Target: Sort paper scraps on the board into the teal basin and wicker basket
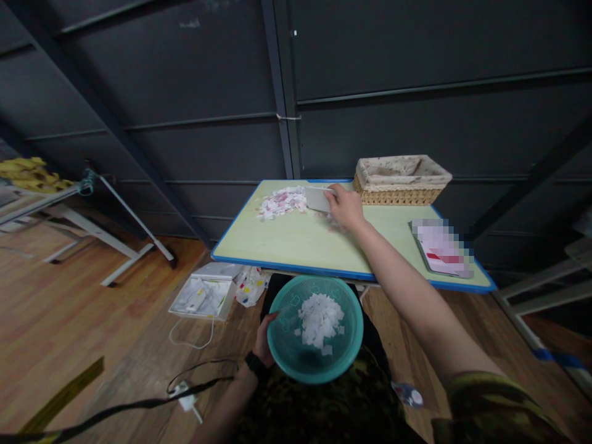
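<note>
My left hand grips the left rim of a teal plastic basket held at my lap, below the table's front edge. Inside the basket lies a heap of small white paper pieces. My right hand reaches across the table and is closed on a flat, pale rectangular scraper-like plate. The plate's left edge meets a pile of white and pinkish paper scraps at the back left of the table.
The pale yellow-green table has a blue edge. A lined wicker basket stands at its back right, and a flat tablet-like item lies at the right. A white box and a plastic bag sit on the floor.
</note>
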